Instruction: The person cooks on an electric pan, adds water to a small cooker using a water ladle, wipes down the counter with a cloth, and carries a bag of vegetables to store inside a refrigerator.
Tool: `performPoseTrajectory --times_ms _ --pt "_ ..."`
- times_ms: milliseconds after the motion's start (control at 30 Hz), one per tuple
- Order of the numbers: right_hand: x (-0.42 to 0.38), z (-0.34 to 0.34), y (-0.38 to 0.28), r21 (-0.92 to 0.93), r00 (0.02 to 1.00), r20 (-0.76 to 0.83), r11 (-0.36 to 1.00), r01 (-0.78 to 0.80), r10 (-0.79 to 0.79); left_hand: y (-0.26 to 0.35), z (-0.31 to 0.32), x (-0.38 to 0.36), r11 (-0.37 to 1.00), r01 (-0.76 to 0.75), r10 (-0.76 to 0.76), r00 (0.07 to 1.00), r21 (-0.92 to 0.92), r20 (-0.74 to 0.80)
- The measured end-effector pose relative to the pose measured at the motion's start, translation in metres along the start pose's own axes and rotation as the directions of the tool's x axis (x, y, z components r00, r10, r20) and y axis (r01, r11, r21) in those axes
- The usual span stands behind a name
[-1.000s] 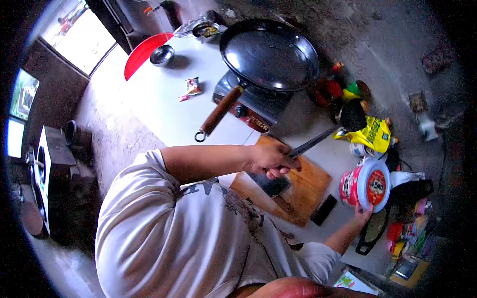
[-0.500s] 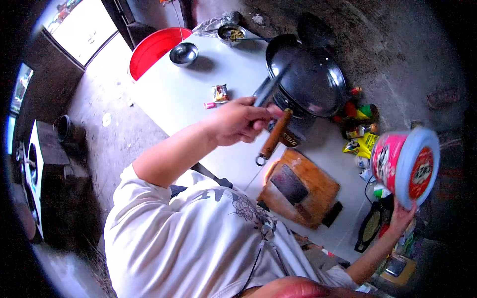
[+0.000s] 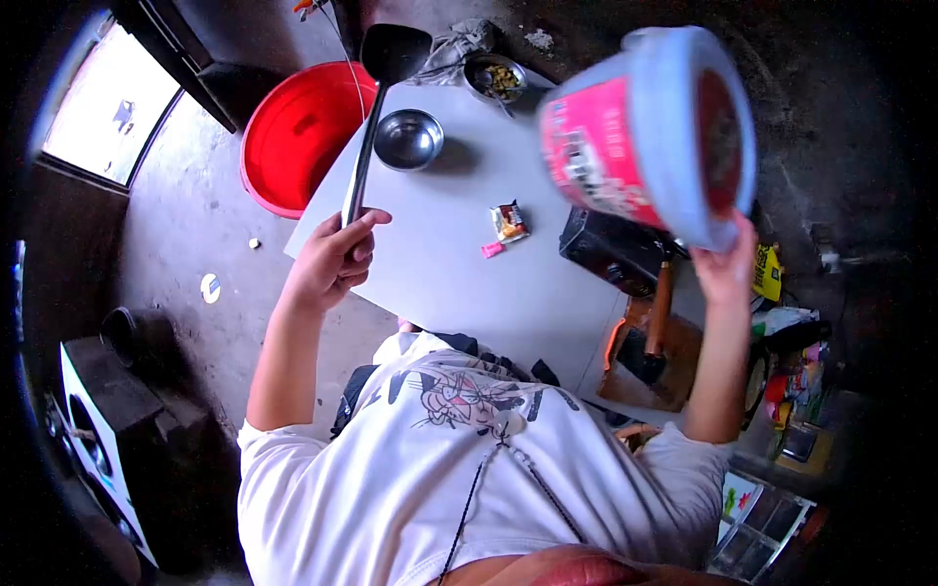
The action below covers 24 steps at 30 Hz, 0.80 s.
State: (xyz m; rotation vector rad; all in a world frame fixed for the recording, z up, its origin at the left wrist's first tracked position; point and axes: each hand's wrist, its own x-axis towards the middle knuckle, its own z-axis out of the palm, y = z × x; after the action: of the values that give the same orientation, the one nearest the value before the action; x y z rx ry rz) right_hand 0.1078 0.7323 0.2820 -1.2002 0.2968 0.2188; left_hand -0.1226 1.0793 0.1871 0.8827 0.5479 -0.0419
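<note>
My left hand (image 3: 337, 262) is closed around the handle of a black-headed spatula (image 3: 395, 54), which it holds raised above the left side of the table. My right hand (image 3: 725, 266) grips a large pink and bluish-white plastic tub (image 3: 598, 146) at its lower right edge. The tub is tilted and slightly blurred, with a red label on its round end. Behind the tub, the wok is mostly hidden; its wooden handle (image 3: 660, 308) shows below, beside a black stove (image 3: 608, 256).
On the white table (image 3: 440, 278) are a metal bowl (image 3: 408, 139), a bowl of food (image 3: 494, 78) and a small snack packet (image 3: 509, 222). A cutting board (image 3: 674, 376) carries a dark blade. A red basin (image 3: 293, 137) stands beyond the left edge.
My left hand has moved left with the spatula, away from the wok. My right hand has brought the tub up and left, in front of the wok. The view has turned.
</note>
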Motion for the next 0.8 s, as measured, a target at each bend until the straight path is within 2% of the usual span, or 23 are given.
performPoseTrajectory --times_ms 33,67,133,167,233,333,400,500,667,800 --pt "0.011 0.007 0.022 0.002 0.992 0.089 0.996 -0.091 0.091 0.006 -0.011 0.001 1.0 0.008 -0.008 1.0 -0.012 -0.015" --pt "0.009 0.022 0.044 -0.031 0.986 0.127 0.994 -0.106 0.109 0.01 -0.022 0.003 1.0 0.005 -0.006 1.0 -0.021 -0.016" --pt "0.017 0.044 0.081 -0.051 0.959 0.121 0.967 -0.25 0.255 0.02 -0.038 0.005 1.0 0.0 -0.001 1.0 -0.019 -0.022" --pt "0.026 0.046 0.1 -0.07 0.944 0.149 0.956 -0.286 0.293 0.02 -0.043 0.009 1.0 -0.005 0.005 0.999 -0.02 -0.036" --pt "0.029 0.061 0.129 -0.176 0.94 0.089 0.934 -0.31 0.329 0.029 -0.053 0.011 1.0 0.012 -0.013 0.999 -0.022 -0.047" --pt "0.042 0.074 0.165 -0.253 0.945 0.085 0.924 -0.286 0.315 0.035 -0.069 0.019 0.999 0.026 -0.028 0.998 -0.045 -0.049" --pt "0.05 0.08 0.17 -0.279 0.943 0.059 0.912 -0.299 0.327 0.038 -0.071 0.027 0.998 0.038 -0.038 0.999 -0.054 0.002" --pt "0.062 0.087 0.177 -0.339 0.946 0.051 0.897 -0.284 0.319 0.037 -0.079 0.038 0.999 0.048 -0.048 0.999 -0.016 -0.008" --pt "0.077 0.096 0.188 -0.356 0.952 0.012 0.891 -0.281 0.305 0.036 -0.077 0.057 0.996 0.08 -0.079 0.996 -0.027 0.033" --pt "0.082 0.099 0.207 -0.249 0.945 0.025 0.917 -0.311 0.327 0.033 -0.077 0.066 0.996 0.083 -0.081 0.994 -0.021 0.078"
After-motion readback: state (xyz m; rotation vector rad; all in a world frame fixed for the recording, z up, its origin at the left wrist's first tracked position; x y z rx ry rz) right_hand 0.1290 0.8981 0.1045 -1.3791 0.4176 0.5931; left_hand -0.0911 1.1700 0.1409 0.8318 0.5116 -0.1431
